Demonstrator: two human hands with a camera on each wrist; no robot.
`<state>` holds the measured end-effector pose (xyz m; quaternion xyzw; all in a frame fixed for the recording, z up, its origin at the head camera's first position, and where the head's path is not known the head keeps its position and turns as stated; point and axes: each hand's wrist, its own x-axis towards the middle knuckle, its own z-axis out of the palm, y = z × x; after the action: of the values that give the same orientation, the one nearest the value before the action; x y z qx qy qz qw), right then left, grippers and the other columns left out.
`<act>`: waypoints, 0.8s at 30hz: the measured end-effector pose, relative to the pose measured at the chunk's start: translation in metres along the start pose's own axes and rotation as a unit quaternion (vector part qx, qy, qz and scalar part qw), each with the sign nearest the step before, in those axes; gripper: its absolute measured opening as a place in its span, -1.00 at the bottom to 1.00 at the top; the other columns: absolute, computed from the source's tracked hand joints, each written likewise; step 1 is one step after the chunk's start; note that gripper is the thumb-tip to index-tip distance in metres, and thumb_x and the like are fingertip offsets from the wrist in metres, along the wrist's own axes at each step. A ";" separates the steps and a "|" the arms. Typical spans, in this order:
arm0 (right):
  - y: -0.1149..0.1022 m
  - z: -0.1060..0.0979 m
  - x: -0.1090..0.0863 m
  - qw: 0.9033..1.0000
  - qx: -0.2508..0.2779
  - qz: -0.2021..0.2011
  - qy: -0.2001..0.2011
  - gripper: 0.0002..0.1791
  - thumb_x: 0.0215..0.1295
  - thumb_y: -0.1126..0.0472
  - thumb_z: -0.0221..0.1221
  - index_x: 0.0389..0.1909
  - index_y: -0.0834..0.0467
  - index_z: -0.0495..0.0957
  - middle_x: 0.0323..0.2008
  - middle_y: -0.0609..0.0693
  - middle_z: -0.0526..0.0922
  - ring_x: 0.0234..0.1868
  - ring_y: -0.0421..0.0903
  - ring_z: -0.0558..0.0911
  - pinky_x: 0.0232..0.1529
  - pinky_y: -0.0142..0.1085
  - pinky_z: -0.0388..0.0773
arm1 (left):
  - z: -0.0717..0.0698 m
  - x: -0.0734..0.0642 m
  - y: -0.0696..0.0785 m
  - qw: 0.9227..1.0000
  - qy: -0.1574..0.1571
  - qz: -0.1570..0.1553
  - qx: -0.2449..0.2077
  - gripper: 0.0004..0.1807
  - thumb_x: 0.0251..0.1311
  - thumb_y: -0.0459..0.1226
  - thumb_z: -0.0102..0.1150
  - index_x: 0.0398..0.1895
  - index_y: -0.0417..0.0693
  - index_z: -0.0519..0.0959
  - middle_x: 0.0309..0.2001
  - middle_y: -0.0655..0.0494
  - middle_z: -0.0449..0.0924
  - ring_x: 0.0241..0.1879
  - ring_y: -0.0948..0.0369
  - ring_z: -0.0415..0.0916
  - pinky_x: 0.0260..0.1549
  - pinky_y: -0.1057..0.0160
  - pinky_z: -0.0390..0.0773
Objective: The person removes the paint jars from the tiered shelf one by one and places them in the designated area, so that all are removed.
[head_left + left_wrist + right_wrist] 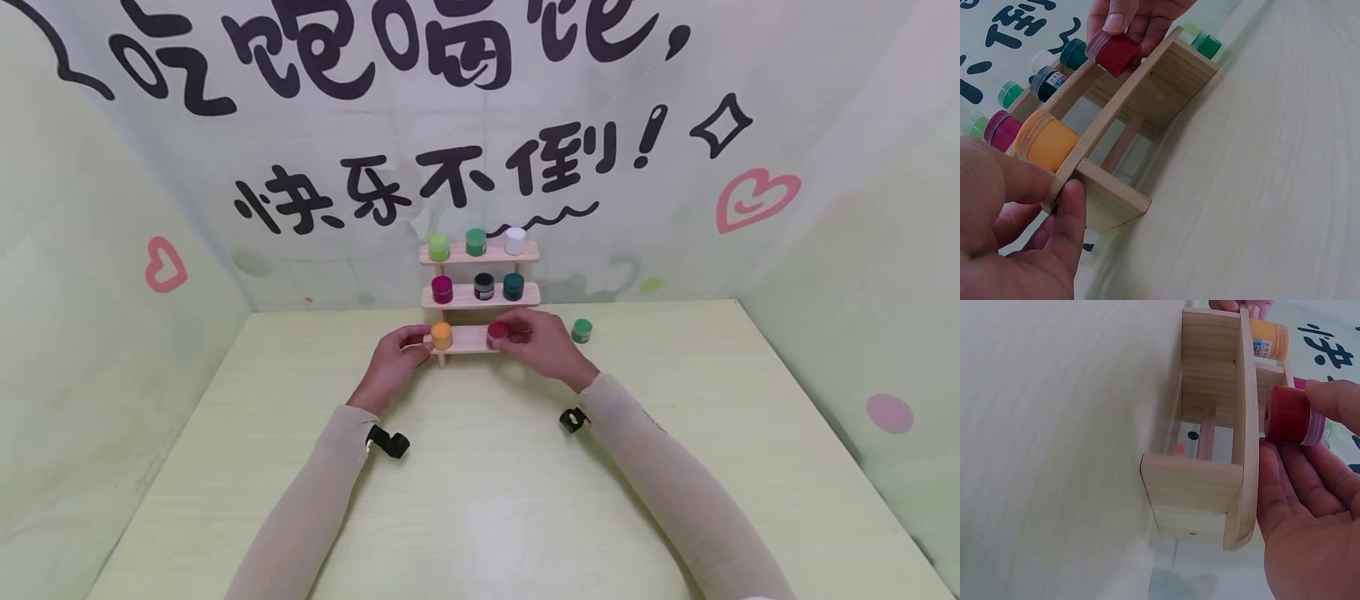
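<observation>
A three-tier wooden display rack (471,340) stands at the back of the table. My left hand (393,364) grips the left end of its bottom tier between thumb and fingers, as the left wrist view shows up close. Beside that grip sits an orange paint jar (441,337) on the same tier. My right hand (551,342) holds a red paint jar (1288,415) by its sides, over the right part of the bottom tier. In the right wrist view the jar looks tilted against the camera; whether its base touches the wood cannot be told.
Magenta (442,289), black (483,287) and teal (513,287) jars fill the middle tier. Light green (438,247), green (476,242) and white (514,241) jars stand on top. Another green jar (582,331) is on the table, right of the rack. A printed cloth wall rises behind.
</observation>
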<state>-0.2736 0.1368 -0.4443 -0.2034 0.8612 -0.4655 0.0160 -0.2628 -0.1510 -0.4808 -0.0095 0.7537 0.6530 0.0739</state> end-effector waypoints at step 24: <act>0.032 -0.049 -0.030 0.998 0.042 0.040 0.027 -0.63 0.36 0.12 0.44 0.12 0.13 0.68 0.04 0.08 0.74 0.07 0.04 0.76 0.10 -0.28 0.77 | -0.001 0.001 0.000 1.000 -0.001 -0.002 0.001 -0.54 0.48 -0.37 0.18 0.40 -0.14 0.51 0.23 -0.11 0.50 0.15 0.09 0.56 0.19 0.28 0.72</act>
<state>-0.2677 0.2026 -0.4472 -0.1551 0.8484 -0.5058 0.0200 -0.2637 -0.1515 -0.4806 -0.0102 0.7539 0.6525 0.0760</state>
